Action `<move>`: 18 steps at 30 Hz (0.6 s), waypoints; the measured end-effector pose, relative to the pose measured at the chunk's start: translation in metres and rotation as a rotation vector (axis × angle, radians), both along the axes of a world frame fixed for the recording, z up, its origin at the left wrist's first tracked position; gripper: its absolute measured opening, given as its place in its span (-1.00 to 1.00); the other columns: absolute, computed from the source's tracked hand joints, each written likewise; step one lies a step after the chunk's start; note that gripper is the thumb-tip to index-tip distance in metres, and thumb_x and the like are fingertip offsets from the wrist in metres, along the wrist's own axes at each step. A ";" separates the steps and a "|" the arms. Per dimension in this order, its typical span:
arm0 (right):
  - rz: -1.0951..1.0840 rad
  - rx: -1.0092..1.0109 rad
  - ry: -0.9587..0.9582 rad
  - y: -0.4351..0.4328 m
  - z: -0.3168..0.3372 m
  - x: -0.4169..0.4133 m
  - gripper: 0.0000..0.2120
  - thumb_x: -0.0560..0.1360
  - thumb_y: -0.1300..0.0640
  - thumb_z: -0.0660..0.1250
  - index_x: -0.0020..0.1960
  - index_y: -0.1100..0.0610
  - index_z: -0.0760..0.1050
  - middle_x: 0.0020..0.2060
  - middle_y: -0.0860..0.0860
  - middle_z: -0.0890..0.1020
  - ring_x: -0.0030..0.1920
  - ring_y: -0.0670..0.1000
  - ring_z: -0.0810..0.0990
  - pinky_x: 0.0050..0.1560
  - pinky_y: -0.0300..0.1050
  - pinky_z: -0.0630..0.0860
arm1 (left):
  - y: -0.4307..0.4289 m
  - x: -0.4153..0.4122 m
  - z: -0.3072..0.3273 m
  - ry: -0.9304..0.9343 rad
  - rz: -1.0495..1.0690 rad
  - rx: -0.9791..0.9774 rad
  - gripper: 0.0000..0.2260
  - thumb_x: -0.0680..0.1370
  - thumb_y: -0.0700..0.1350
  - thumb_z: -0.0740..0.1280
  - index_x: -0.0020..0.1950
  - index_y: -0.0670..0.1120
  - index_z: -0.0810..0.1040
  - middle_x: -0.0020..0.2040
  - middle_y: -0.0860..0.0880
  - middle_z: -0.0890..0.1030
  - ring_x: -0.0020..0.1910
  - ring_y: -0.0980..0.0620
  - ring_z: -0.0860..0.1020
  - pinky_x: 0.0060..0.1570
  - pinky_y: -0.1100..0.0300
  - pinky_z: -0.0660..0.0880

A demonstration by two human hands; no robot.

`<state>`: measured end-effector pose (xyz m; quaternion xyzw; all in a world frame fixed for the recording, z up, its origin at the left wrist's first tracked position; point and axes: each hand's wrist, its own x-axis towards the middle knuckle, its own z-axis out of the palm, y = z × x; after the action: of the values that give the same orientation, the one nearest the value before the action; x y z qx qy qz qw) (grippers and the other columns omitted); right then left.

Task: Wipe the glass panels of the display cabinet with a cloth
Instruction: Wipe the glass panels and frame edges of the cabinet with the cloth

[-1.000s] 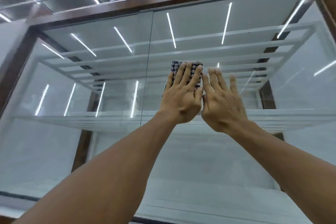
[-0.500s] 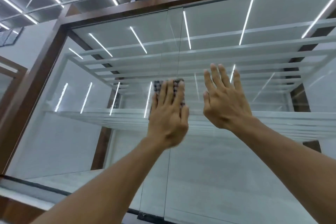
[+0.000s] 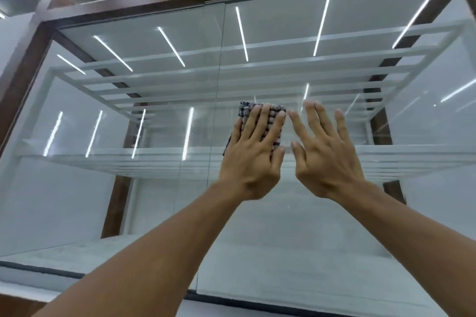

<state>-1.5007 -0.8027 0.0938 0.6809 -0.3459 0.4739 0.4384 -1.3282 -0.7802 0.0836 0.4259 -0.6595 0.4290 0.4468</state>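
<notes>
From the left: left panel [image 3: 98, 188], then the upright seam [image 3: 220, 72]. Just right of the seam the folded checked cloth [image 3: 247, 110], long side upright, lies under the left hand [image 3: 253, 162], fingers [image 3: 260, 123] flat and spread, pressing it to the right panel [image 3: 334, 252]. The right hand [image 3: 327, 162] is just beside, empty, fingers straight; possibly touching glass, hard to tell. The next stroke likely belongs to the left hand.

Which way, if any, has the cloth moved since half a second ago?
Yes: the cloth slid right, off the glass seam onto the right panel.
</notes>
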 end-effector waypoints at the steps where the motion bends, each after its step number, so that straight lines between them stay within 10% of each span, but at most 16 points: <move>1: -0.002 -0.001 -0.024 -0.002 -0.001 -0.011 -0.36 0.61 -0.12 -0.16 0.66 0.02 -0.04 0.65 0.13 -0.08 0.65 0.10 -0.17 0.61 0.21 -0.26 | -0.001 -0.013 0.014 0.061 -0.002 0.007 -0.40 0.68 0.10 -0.07 0.68 0.10 -0.23 0.68 0.03 -0.31 0.62 0.10 -0.39 0.60 -0.03 -0.35; 18: -0.079 0.040 -0.251 -0.008 -0.008 -0.196 -0.38 0.64 -0.07 -0.18 0.67 0.03 -0.12 0.66 0.09 -0.14 0.64 0.05 -0.25 0.62 0.09 -0.31 | -0.014 -0.200 -0.001 -0.285 0.020 0.033 -0.42 0.67 0.11 -0.19 0.68 0.04 -0.28 0.66 -0.03 -0.35 0.61 0.03 -0.43 0.59 -0.04 -0.40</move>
<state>-1.6966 -0.8107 0.0854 0.6107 -0.4340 0.5305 0.3966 -1.5281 -0.7947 0.0823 0.3746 -0.7190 0.4787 0.3371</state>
